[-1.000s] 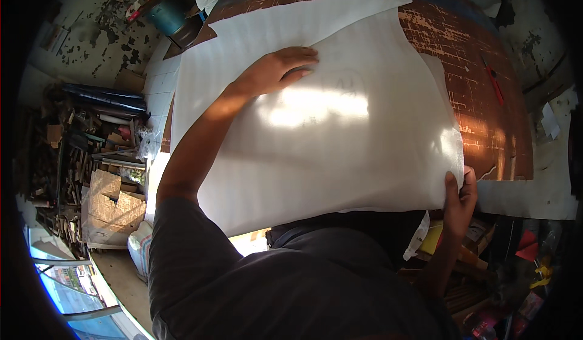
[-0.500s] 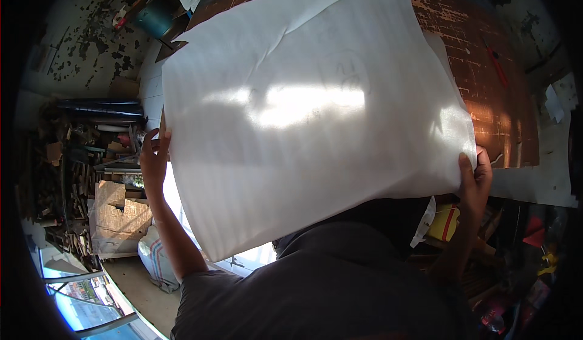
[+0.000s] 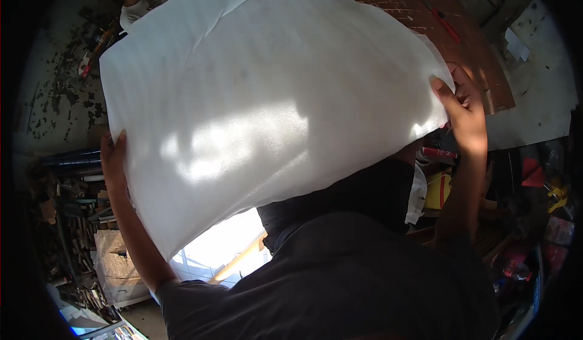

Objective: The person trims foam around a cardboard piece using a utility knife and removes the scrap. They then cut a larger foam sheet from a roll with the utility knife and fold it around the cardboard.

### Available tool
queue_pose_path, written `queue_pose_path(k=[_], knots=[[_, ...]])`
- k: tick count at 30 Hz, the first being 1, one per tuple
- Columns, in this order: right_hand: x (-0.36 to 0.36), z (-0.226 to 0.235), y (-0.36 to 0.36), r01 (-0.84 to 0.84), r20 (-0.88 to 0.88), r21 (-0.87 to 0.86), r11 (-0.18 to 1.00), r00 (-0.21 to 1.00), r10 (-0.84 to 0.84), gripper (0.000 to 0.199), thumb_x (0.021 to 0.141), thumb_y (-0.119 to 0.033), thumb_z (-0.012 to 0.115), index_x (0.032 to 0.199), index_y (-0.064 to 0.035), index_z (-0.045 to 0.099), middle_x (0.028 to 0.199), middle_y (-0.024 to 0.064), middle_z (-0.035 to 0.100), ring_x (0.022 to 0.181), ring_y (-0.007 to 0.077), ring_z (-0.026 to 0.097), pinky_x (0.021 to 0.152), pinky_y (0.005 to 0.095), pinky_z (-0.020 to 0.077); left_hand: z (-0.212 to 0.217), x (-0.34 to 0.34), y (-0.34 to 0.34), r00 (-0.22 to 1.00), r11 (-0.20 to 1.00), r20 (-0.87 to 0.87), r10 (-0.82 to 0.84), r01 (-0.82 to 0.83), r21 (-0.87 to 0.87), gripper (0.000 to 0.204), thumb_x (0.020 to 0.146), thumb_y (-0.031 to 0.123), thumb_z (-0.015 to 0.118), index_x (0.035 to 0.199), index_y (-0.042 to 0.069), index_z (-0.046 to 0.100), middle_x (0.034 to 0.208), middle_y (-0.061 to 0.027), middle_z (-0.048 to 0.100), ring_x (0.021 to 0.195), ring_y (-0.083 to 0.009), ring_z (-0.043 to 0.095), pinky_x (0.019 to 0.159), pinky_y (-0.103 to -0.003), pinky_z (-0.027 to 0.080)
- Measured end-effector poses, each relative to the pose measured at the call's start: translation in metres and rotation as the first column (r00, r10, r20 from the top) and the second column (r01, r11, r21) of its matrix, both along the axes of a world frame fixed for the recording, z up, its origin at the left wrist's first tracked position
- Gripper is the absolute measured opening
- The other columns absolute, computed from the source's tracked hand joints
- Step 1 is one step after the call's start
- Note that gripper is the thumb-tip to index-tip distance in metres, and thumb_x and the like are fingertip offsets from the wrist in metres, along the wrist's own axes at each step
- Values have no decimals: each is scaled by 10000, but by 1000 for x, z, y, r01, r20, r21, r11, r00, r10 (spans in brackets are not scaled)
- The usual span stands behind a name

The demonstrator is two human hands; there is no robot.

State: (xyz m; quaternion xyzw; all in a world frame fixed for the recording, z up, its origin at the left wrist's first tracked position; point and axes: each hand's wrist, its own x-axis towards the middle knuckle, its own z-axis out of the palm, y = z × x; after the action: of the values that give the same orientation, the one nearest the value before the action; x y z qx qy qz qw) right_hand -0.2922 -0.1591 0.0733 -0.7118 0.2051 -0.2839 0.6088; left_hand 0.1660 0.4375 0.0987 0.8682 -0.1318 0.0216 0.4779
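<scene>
A large white foam sheet (image 3: 267, 97) is lifted in front of me and fills most of the view. My left hand (image 3: 113, 157) grips its left edge, fingers curled around the rim. My right hand (image 3: 461, 106) pinches the sheet's right edge, thumb on top. Sunlight makes a bright patch on the lower middle of the sheet. Behind it shows part of a brown worn tabletop (image 3: 425, 12), mostly hidden by the sheet.
A red-handled tool (image 3: 442, 23) lies on the tabletop at upper right. Dark pipes (image 3: 73, 157) and stacked wooden scraps (image 3: 115, 261) crowd the floor at left. Colourful clutter (image 3: 540, 188) sits at right. Another person (image 3: 136, 0) is at the top left.
My left hand left the top of the sheet and took its left edge. Both hands raised the sheet off the table and tilted it up toward me.
</scene>
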Motion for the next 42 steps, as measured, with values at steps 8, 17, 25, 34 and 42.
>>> queue_pose_path(k=[8, 17, 25, 34, 42], knots=[[90, -30, 8, -91, -201, -50, 995, 976, 80, 460, 1111, -310, 727, 1458, -20, 643, 1171, 80, 746, 930, 129, 730, 563, 262, 568, -2, 209, -15, 959, 948, 253, -128, 42, 317, 667, 1057, 322, 836, 1540, -51, 566, 1345, -224, 747, 1209, -315, 738, 1040, -430, 583], [89, -74, 18, -16, -273, -276, 961, 960, -62, 505, 1080, -250, 720, 1482, 34, 608, 1156, 180, 749, 965, 209, 772, 623, 349, 625, 5, -14, -218, 630, 690, 323, -706, 509, 514, 482, 1101, 238, 763, 1543, 69, 670, 1499, -209, 735, 1440, -350, 681, 1209, -435, 503], [88, -91, 10, 57, -111, -336, 940, 989, -99, 437, 1003, -187, 738, 1389, 2, 661, 1135, 176, 777, 937, 226, 763, 853, 376, 590, -26, -137, -306, 415, 227, -133, -900, 708, 669, 659, 1200, 507, 504, 1794, 255, 370, 1885, -121, 263, 1758, -342, 164, 1423, -546, 149], [79, -89, 23, 168, 88, -85, 982, 983, -160, 314, 1057, -86, 718, 1351, 5, 655, 997, 76, 807, 846, 78, 705, 737, 270, 543, -54, -154, -291, 404, 213, -74, -912, 620, 755, 758, 1109, 500, 667, 1792, 448, 342, 1938, -71, 62, 1780, -367, -17, 1389, -700, -46], [79, -78, 26, 212, -1, -8, 977, 977, -212, 403, 1088, -128, 750, 1444, -28, 591, 978, 65, 797, 825, 67, 691, 656, 242, 517, -48, -130, -298, 383, 117, -290, -877, 756, 644, 624, 1177, 670, 384, 1761, 452, 413, 1938, -67, 11, 1768, -371, -128, 1374, -689, -110]])
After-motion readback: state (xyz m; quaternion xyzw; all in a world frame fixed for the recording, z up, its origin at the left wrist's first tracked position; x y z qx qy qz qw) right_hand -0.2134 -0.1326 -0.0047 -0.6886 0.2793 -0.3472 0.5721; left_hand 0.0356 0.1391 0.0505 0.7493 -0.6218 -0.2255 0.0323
